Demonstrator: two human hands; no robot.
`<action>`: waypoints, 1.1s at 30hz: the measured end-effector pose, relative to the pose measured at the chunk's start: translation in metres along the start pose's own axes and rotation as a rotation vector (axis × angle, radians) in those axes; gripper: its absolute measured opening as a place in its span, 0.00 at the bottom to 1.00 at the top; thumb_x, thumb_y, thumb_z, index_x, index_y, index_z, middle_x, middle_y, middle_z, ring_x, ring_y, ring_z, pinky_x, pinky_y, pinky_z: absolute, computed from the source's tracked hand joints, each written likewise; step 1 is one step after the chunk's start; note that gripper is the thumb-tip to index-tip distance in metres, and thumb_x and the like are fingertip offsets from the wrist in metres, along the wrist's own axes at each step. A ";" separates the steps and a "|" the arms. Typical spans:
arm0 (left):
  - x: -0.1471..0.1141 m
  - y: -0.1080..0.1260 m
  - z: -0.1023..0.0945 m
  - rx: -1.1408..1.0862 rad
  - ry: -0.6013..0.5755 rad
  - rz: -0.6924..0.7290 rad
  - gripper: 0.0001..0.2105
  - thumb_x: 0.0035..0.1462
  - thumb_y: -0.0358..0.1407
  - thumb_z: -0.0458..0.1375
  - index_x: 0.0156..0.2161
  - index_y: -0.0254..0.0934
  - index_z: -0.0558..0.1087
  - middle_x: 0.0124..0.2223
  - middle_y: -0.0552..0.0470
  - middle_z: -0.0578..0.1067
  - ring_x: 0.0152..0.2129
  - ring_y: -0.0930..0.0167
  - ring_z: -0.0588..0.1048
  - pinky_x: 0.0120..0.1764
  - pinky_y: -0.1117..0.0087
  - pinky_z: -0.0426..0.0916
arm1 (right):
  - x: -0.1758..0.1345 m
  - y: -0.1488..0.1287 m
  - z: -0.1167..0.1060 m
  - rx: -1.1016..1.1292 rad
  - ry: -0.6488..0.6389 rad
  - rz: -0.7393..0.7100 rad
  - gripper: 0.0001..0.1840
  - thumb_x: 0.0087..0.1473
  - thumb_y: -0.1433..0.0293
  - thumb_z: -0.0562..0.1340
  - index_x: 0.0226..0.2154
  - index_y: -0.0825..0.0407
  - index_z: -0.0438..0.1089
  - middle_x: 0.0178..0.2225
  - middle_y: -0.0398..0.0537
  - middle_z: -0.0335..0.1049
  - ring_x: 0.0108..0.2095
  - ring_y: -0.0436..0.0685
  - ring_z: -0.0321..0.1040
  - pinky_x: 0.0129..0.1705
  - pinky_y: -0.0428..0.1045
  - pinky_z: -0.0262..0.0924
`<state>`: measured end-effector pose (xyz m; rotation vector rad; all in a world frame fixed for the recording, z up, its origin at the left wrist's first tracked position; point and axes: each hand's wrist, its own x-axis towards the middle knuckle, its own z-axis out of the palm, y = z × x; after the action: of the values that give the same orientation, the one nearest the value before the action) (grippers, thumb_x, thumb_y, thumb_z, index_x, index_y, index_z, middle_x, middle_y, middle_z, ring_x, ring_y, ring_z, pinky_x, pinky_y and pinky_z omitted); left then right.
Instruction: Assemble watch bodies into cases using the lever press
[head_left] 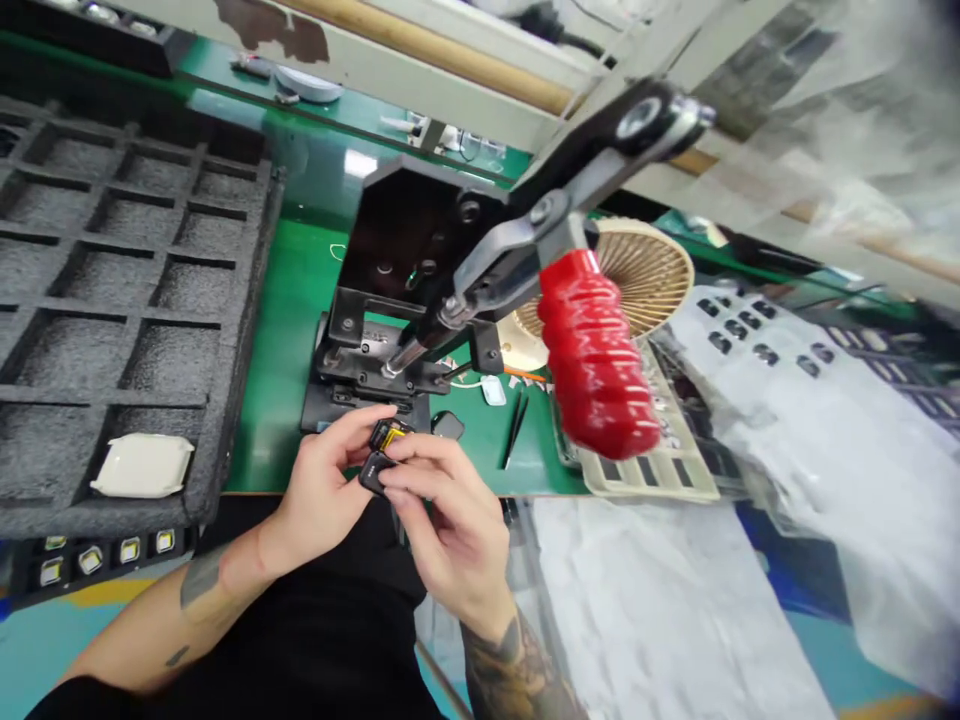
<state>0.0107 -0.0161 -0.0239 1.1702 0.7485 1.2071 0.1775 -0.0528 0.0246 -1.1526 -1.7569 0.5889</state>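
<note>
Between the fingertips of my left hand (322,495) is a small black device housing (384,434), with something yellow showing inside it. My right hand (450,520) pinches a small black cover (371,474) with pale marking, right beside the housing; whether the two are joined I cannot tell. Just beyond my hands stands a black toggle press (397,365) with a red ribbed handle (596,355) raised to the right. Another black rounded piece (448,425) lies on the green bench near its base.
At left sits a grey foam tray (247,300) with a white shell (144,465) in one compartment. Black tweezers (515,430), a beige fan (637,275) and a parts box (652,480) are to the right. Small black pieces (750,320) lie on white sheeting.
</note>
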 end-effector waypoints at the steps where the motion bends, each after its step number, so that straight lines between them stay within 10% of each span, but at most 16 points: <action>1: -0.001 -0.001 0.000 0.006 0.006 0.001 0.23 0.68 0.26 0.67 0.66 0.39 0.77 0.56 0.45 0.88 0.49 0.64 0.89 0.54 0.68 0.84 | -0.001 0.000 -0.001 -0.018 -0.028 0.006 0.24 0.66 0.78 0.69 0.57 0.35 0.81 0.56 0.51 0.80 0.51 0.63 0.83 0.50 0.61 0.85; 15: -0.004 0.006 -0.003 -0.149 -0.123 -0.058 0.25 0.77 0.31 0.61 0.74 0.45 0.71 0.67 0.42 0.82 0.53 0.62 0.88 0.56 0.66 0.83 | 0.000 0.021 0.005 -0.089 0.195 0.012 0.23 0.63 0.76 0.73 0.54 0.33 0.82 0.54 0.48 0.83 0.53 0.68 0.82 0.58 0.70 0.80; 24: 0.004 0.006 0.000 -0.212 0.028 -0.057 0.15 0.77 0.34 0.64 0.65 0.41 0.78 0.57 0.46 0.88 0.43 0.65 0.90 0.47 0.69 0.87 | -0.006 0.030 0.012 0.073 0.215 0.115 0.20 0.68 0.67 0.70 0.60 0.37 0.79 0.60 0.53 0.78 0.63 0.70 0.74 0.63 0.69 0.75; 33: 0.000 0.002 -0.007 0.147 -0.063 0.123 0.14 0.76 0.30 0.63 0.60 0.42 0.84 0.57 0.49 0.88 0.46 0.69 0.89 0.52 0.76 0.83 | -0.006 0.037 0.013 0.216 0.213 0.138 0.05 0.73 0.67 0.67 0.49 0.46 0.80 0.46 0.51 0.79 0.49 0.60 0.76 0.52 0.56 0.71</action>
<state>0.0034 -0.0143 -0.0235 1.3867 0.7362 1.2269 0.1832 -0.0405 -0.0123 -1.1453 -1.4054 0.6942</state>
